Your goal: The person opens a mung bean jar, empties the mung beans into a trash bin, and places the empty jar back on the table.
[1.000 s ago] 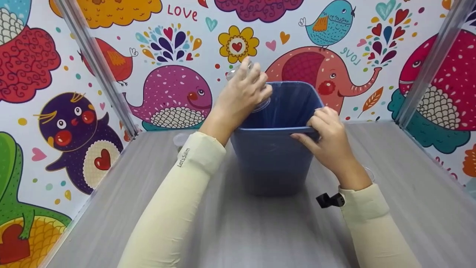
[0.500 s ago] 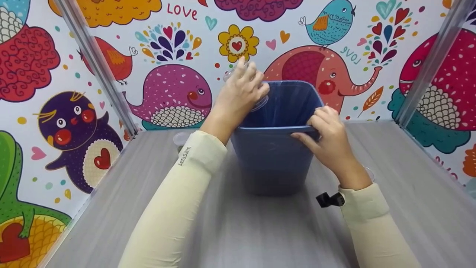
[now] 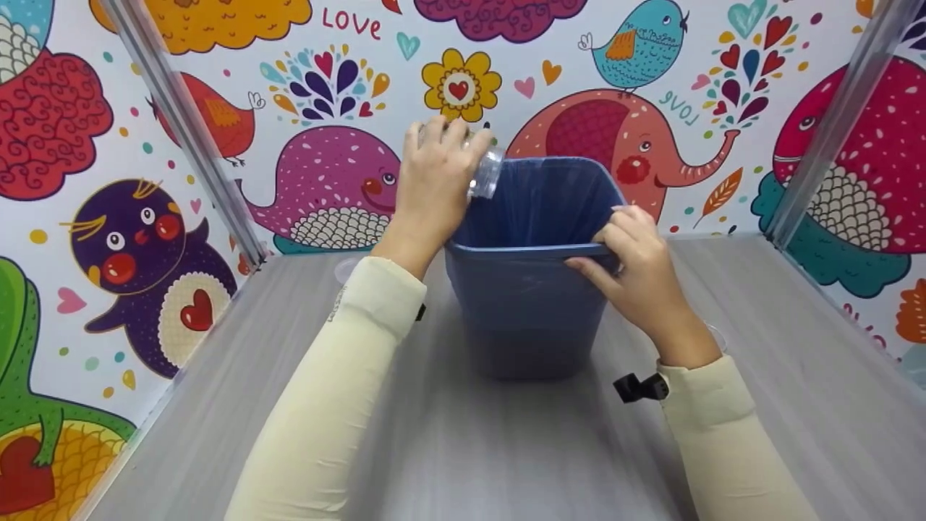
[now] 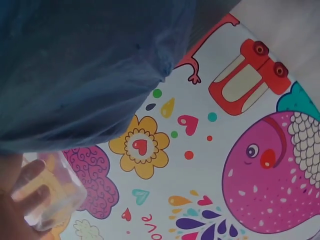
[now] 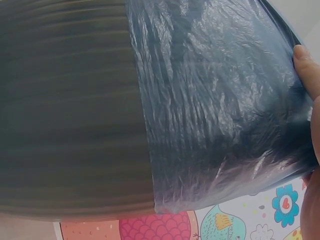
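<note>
A blue trash bin (image 3: 532,311) stands upright on the table, its opening facing up. A thin blue bin liner (image 5: 220,90) is folded down over the bin's outside in the right wrist view. My left hand (image 3: 434,174) grips a clear plastic container (image 3: 488,172) at the bin's left rim. That container lies tilted, one end pointing right over the opening; in the left wrist view fingers (image 4: 37,197) wrap around it. With fingers over the rim and thumb below it outside, my right hand (image 3: 644,268) holds the bin's front right corner.
Left of the bin, a small clear round-topped container (image 3: 347,269) is partly hidden by the left sleeve. A clear round rim (image 3: 716,336) shows behind the right wrist. A wall (image 3: 405,87) printed with cartoon animals stands close behind the bin on the grey table (image 3: 499,449).
My left hand has turned and shifted slightly left, bringing the clear container from a steeper tilt to lying more sideways over the rim. The right hand and bin stay in place.
</note>
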A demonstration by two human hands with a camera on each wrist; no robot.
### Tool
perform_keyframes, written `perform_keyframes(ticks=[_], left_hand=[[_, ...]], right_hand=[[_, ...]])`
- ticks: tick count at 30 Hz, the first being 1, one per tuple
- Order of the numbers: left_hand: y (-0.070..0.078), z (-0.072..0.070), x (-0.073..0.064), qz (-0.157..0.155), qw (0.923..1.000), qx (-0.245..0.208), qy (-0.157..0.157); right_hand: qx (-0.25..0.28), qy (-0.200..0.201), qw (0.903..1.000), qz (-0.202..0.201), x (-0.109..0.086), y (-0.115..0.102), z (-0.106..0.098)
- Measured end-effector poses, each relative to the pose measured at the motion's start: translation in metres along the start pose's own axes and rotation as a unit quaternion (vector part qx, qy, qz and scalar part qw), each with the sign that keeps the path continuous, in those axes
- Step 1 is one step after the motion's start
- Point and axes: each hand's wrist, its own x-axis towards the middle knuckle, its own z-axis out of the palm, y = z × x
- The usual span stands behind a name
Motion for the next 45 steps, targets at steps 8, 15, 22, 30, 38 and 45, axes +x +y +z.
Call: perform_keyframes(ticks=[8,15,22,30,38,45], left_hand=[[-0.007,-0.011,-0.003,-0.067,0.9938,-0.088,0.009],[-0.014,-0.021,-0.016,-0.128,0.9802,-0.151,0.010],[-0.018,-0.026,-0.044,-0.229,0.9337,-0.274,0.025],[-0.017,-0.024,-0.080,-0.255,0.8931,-0.368,0.042],[-0.018,-0.014,-0.111,-0.286,0.8600,-0.422,0.020],[-0.017,0.002,-0.141,-0.322,0.8329,-0.449,-0.014]], right_hand=[[0.018,0.014,0.9997,0.001,0.002,-0.002,0.001],[0.017,0.010,0.9998,0.002,0.002,-0.001,0.001],[0.010,0.003,0.9999,-0.001,0.001,0.000,0.001],[0.011,0.008,0.9999,-0.006,0.001,0.001,0.001],[0.004,0.008,1.0000,0.000,0.000,0.002,0.001],[0.007,0.012,0.9999,0.005,-0.001,0.001,0.003]])
